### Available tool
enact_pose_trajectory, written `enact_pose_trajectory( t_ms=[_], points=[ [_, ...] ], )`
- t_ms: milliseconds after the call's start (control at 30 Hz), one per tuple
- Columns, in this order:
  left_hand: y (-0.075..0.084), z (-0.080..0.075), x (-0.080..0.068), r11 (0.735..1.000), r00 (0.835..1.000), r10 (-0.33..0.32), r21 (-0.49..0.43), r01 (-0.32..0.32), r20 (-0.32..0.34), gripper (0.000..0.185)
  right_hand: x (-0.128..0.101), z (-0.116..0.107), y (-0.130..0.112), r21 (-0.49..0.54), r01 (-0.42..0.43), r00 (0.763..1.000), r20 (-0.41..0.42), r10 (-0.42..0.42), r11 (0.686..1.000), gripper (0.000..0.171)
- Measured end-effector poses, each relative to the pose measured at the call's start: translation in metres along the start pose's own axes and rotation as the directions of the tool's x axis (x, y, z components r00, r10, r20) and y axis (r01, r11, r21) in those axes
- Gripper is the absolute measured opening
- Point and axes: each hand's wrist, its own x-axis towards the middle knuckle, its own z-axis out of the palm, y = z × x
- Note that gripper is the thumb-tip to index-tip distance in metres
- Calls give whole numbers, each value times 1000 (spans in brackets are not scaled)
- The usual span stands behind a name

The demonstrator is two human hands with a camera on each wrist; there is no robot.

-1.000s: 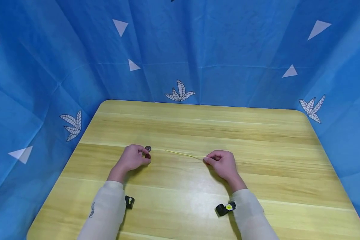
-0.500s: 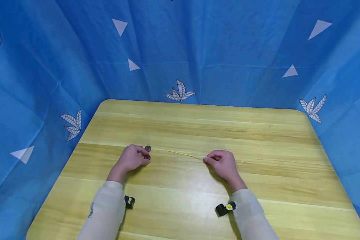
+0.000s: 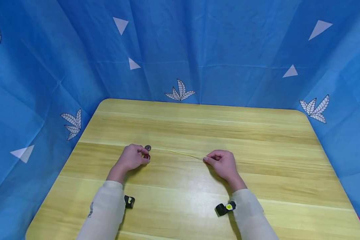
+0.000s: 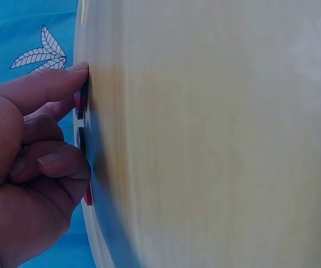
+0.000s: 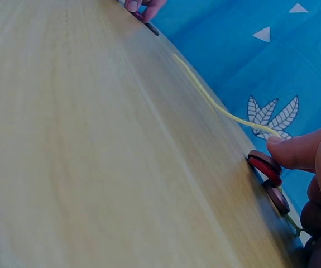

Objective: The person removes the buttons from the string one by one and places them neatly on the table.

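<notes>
Head view shows both hands low on the table (image 3: 198, 126). The left hand (image 3: 131, 159) has its fingers curled, the thumb and forefinger pinching a small red button (image 3: 147, 156); a dark button (image 3: 148, 147) lies just beyond the fingertips, apart from the red one. The right hand (image 3: 223, 163) is curled too, pinching one end of a thin yellow thread (image 3: 184, 154), which runs flat over the table towards the left hand and stops short of it.

The right wrist view shows more buttons (image 5: 265, 166) strung close under that hand's fingertip (image 5: 286, 149), with the thread (image 5: 210, 100) trailing away from them. In the left wrist view the left hand (image 4: 29, 167) presses flat discs against the table, a red one (image 4: 77, 100) under the forefinger.

The buttons look light, hard and smooth; I judge they will skid on the glossy wood, so a pinch by the rim between thumb and forefinger suits them better than pressing from above. The thread looks limp and nearly weightless, and will likely buckle if pushed, so it is best held close to its free tip.
</notes>
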Motion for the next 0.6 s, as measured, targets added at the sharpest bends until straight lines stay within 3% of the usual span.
enact_pose_trajectory(
  t_ms=[433, 600],
  points=[
    [4, -2, 0, 999, 1000, -25, -36, 25, -1, 24, 3, -1, 2, 5, 2, 1000, 7, -2, 1000, 11],
    [9, -4, 2, 998, 999, 9, -64, -12, -40, 27, 4, -1, 3, 10, -1, 1000, 10, 1, 1000, 11]
  ],
)
